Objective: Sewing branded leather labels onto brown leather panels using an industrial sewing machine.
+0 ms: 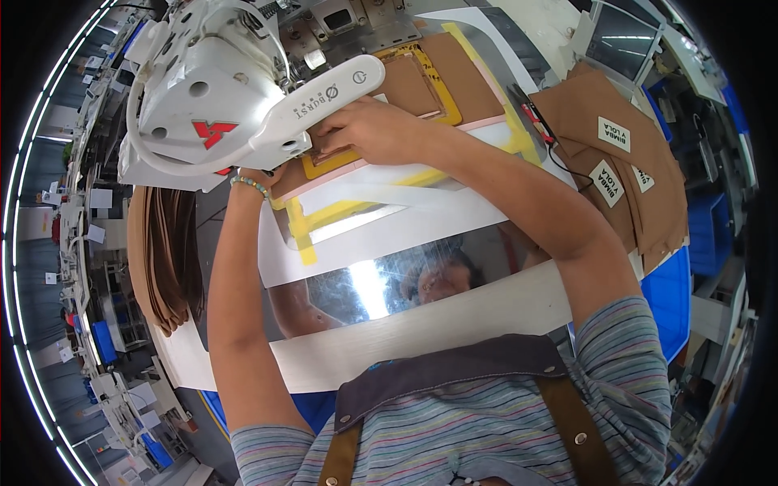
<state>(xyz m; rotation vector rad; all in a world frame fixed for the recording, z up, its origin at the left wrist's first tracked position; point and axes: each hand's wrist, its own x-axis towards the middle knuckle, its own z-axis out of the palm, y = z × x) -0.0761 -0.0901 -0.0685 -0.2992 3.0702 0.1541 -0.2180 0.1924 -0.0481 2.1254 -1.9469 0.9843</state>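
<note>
With twelve at the top of the view, the nearest thing is the wearer's striped shirt, at six o'clock. Beyond it runs the pale table edge, then a shiny metal plate with a white sheet just past it. At nine o'clock hang folded brown pieces; between three and four sits a blue bin, with loose brown panels above it towards two. The left hand, at ten o'clock, is mostly hidden by the white machine head; I cannot tell what it grips. The right hand, near twelve, lies over the yellow-edged frame, fingers bent, their tips partly covered; whether they pinch anything cannot be told. The brown workpiece lies flat about that frame, towards one o'clock. Farther out, near half past one, stands a tilted screen.
</note>
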